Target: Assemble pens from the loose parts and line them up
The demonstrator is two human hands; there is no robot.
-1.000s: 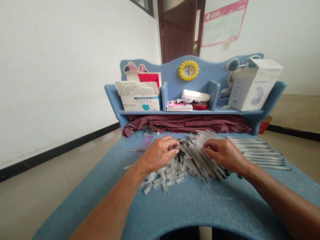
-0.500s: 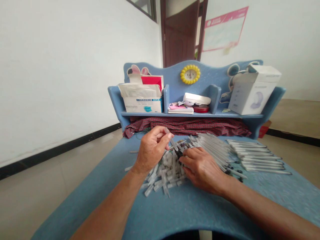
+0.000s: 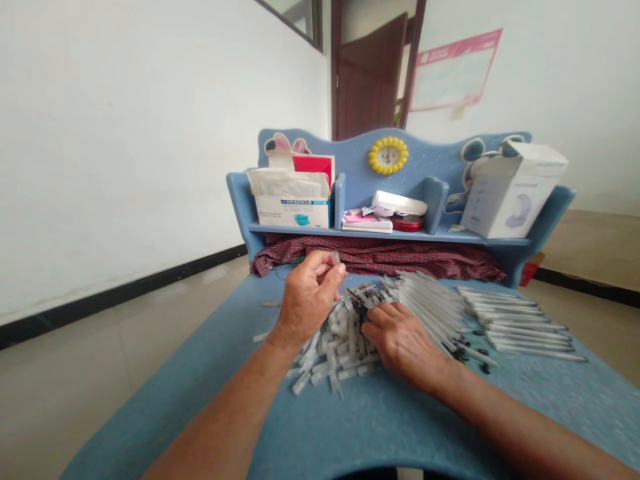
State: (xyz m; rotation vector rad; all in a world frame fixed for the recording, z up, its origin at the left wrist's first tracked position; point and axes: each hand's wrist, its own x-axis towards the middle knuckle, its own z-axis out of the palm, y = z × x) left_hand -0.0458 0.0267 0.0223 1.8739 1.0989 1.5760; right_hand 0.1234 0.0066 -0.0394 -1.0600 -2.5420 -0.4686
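Over the desk (image 3: 320,427), a raised left hand (image 3: 309,293) pinches a tube (image 3: 346,296), right hand (image 3: 403,341) lowered, grip unclear.

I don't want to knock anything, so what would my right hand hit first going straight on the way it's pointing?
Your right hand would probably meet the pile of clear plastic pieces first; the left hand lies further along, though depth is hard to judge.

Translucent cap (image 3: 345,295) — tilted, over a loose heap of caps (image 3: 345,350)
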